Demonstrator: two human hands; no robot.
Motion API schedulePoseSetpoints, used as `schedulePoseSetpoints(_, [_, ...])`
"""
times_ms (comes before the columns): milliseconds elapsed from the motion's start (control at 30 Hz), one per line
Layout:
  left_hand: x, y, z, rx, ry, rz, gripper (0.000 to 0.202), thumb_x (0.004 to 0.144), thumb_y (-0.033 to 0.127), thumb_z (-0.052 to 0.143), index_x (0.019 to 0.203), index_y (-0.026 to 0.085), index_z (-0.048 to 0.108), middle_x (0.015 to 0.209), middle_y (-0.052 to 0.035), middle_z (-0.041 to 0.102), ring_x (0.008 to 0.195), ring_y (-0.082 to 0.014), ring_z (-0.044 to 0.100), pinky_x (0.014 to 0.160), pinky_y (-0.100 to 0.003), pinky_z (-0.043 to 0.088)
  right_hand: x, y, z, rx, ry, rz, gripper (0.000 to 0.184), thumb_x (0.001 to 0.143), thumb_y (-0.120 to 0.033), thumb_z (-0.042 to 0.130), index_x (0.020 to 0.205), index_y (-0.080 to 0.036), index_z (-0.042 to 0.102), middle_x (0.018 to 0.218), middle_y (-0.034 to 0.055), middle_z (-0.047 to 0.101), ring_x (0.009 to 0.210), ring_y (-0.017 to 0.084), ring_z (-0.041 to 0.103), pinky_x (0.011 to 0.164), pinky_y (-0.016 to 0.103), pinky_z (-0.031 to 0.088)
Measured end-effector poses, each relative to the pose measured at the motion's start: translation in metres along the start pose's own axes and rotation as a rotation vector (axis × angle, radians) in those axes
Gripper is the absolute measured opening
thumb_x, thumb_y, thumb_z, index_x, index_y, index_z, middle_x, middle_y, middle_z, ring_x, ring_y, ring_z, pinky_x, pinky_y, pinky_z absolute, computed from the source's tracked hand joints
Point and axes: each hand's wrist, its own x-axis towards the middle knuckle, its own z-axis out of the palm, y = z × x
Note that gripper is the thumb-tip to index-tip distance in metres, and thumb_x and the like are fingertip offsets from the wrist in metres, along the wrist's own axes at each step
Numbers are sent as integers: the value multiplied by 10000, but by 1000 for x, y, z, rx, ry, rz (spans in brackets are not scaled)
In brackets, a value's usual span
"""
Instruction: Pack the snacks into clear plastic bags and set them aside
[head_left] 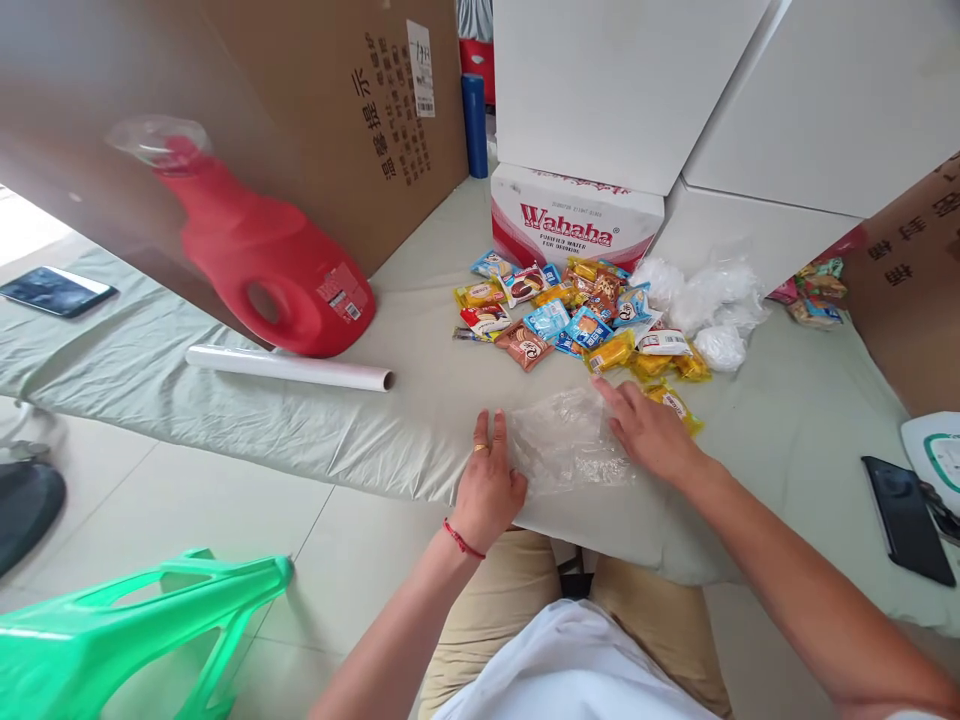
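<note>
A clear, crinkled plastic bag (566, 440) lies flat on the cloth-covered table in front of me. My left hand (489, 480) rests at its left edge, two fingers stretched out and the hand open. At the bag's right side is my right hand (651, 430), index finger extended and the other fingers slightly bent, touching the plastic and gripping nothing I can see. Just beyond the hands sits a heap of small wrapped snacks (547, 318) in blue, yellow and brown. One yellow snack packet (673, 402) lies right beside my right hand.
Crumpled clear plastic bags (705, 300) lie right of the heap, before a Wahaha carton (574, 220). Leftward are a plastic-film roll (289, 368), a red detergent bottle (300, 270) and a phone (56, 290). Another phone (907, 515) lies far right; a green stool (142, 620) stands below.
</note>
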Motion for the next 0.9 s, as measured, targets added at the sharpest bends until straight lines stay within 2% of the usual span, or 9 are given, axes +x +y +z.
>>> schedulePoseSetpoints(100, [-2, 3, -3, -8, -11, -13, 957, 737, 73, 567, 1621, 102, 200, 1657, -306, 225, 1124, -358, 698, 825, -438, 605, 16, -7, 1, 111, -101, -29, 400, 996, -228, 492, 1361, -249, 653, 949, 91, 683, 644, 191, 599, 544, 290, 365])
schedulePoseSetpoints(200, [-6, 6, -7, -35, -29, -17, 985, 731, 46, 565, 1633, 190, 195, 1685, -272, 168, 1091, -324, 711, 832, -427, 594, 33, -15, -4, 469, -83, 34, 289, 1013, -313, 493, 1046, -232, 768, 868, 59, 686, 735, 189, 636, 653, 282, 433])
schedulePoseSetpoints(300, [-9, 6, -10, -109, -36, -29, 1009, 724, 39, 564, 1635, 261, 191, 1697, -252, 130, 899, -233, 727, 802, -408, 589, 53, -17, -12, 933, -44, 268, 225, 926, -383, 600, 885, -210, 738, 754, 12, 664, 673, 163, 587, 627, 269, 435])
schedulePoseSetpoints(400, [-9, 3, -12, -190, -25, -52, 1002, 704, 24, 536, 1624, 271, 225, 1690, -239, 160, 727, -159, 664, 732, -387, 586, 73, -16, -21, 1343, -84, 588, 197, 825, -402, 699, 861, -212, 661, 592, -50, 547, 464, 96, 373, 448, 227, 281])
schedulePoseSetpoints(500, [-6, 0, -11, -291, 10, -84, 964, 692, 16, 512, 1596, 258, 281, 1652, -215, 260, 652, -113, 593, 709, -363, 580, 88, -16, -25, 1617, -179, 789, 235, 768, -341, 767, 854, -216, 588, 598, -54, 584, 405, 51, 244, 388, 196, 153])
schedulePoseSetpoints(633, [-7, -2, -10, -430, 107, -150, 803, 706, 65, 534, 1491, 186, 414, 1410, -170, 528, 683, -127, 589, 701, -333, 555, 99, -20, -18, 1799, -118, 927, 302, 724, -262, 831, 845, -217, 559, 652, -39, 634, 422, 38, 335, 377, 158, 194])
schedulePoseSetpoints(733, [-11, -2, -10, -534, 118, -190, 340, 787, 172, 559, 1116, 176, 646, 1146, -104, 644, 706, -144, 590, 668, -305, 508, 105, -23, -9, 1890, -38, 995, 322, 698, -243, 861, 857, -224, 582, 597, -86, 543, 441, 40, 380, 394, 146, 252])
schedulePoseSetpoints(800, [-13, -2, -11, -618, 81, -253, 139, 865, 277, 566, 919, 187, 658, 884, -43, 652, 651, -137, 548, 628, -276, 454, 108, -22, -4, 1918, -22, 1034, 343, 677, -257, 880, 879, -231, 603, 587, -101, 511, 448, 41, 386, 413, 153, 290])
schedulePoseSetpoints(900, [-13, -2, -11, -783, 37, -366, 222, 904, 409, 610, 889, 191, 643, 665, 19, 568, 586, -118, 472, 567, -240, 369, 107, -20, -1, 1854, 3, 1019, 378, 636, -314, 902, 897, -232, 641, 675, -78, 601, 513, 53, 450, 474, 172, 374])
